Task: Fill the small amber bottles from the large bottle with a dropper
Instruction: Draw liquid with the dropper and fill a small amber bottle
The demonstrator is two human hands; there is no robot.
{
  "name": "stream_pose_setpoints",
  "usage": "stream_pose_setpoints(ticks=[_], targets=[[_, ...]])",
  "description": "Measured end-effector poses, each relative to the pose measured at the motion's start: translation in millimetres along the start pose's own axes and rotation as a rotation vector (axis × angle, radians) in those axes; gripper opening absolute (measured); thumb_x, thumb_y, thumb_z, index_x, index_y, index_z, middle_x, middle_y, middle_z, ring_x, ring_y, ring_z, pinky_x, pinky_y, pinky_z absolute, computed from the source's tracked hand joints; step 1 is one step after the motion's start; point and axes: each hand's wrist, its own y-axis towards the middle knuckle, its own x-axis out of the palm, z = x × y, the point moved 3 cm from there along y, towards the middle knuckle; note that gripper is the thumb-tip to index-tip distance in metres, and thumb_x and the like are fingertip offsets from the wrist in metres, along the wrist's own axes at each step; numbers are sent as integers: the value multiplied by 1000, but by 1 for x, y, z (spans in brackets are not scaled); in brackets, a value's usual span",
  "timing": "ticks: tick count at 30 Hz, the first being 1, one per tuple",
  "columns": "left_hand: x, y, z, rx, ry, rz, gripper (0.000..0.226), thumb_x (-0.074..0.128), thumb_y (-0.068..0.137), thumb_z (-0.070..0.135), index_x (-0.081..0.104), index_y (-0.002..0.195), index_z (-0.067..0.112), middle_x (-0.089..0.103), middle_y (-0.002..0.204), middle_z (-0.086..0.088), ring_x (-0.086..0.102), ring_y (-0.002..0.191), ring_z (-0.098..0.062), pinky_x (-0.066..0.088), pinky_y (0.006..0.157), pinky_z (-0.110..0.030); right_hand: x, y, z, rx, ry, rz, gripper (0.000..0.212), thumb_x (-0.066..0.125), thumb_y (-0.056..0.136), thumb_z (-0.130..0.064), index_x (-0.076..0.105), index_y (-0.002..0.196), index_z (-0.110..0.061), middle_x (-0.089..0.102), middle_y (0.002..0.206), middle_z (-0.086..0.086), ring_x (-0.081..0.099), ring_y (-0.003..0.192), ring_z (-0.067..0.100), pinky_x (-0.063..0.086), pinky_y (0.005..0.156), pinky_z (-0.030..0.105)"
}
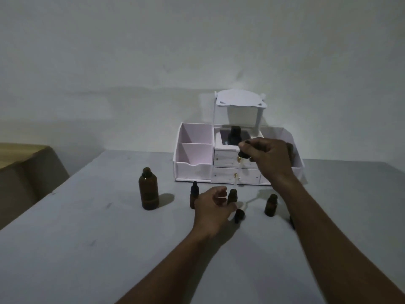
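The large amber bottle stands uncapped at the left of the grey table. My right hand pinches the black bulb of a glass dropper, whose tip hangs straight above the mouth of a small amber bottle. My left hand is wrapped around that small bottle's lower part, holding it upright. A capped small bottle stands just left of my left hand. Another small open bottle stands to the right. A dark cap or small bottle lies by my left thumb.
A white desk organiser with drawers and a small mirror stands behind the bottles against the wall; a dark bottle sits in its middle tray. A wooden surface is at far left. A small dark object lies beside my right forearm.
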Motion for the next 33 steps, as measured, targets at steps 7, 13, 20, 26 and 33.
stream_pose_setpoints(ticks=[7,13,20,26,33], targets=[[2,7,5,43,-83,2,44,85,78,3,66,105,32,66,107,13,66,102,-18,63,73,-30,7,2,13,15,-59,-18,8,73,86,-28,76,93,-24,71,76,-15,69,68,-7,53,67,11],[4,3,7,-59,-217,0,33,76,85,1,70,115,12,67,114,0,69,89,-19,54,53,-11,10,0,15,18,-55,-12,11,74,86,-24,77,95,-19,69,74,-17,67,64,-11,47,60,1],[7,-3,13,-98,-262,-38,29,66,92,-3,66,120,6,60,101,7,56,68,-2,41,44,-1,10,-1,17,21,-64,27,15,74,85,-21,77,97,-13,66,71,-18,63,61,-17,41,58,-5],[6,5,1,-136,-283,5,32,68,92,-2,68,121,10,68,117,1,67,76,-8,53,53,-13,11,-1,17,13,-92,45,13,75,85,-21,78,94,-12,65,71,-17,60,62,-21,40,56,-4],[7,6,0,-135,-347,7,34,67,92,-3,66,125,8,66,112,2,67,62,3,48,47,-8,12,-3,15,-33,-122,36,14,76,84,-21,79,93,-11,67,73,-15,60,63,-21,38,57,-7]])
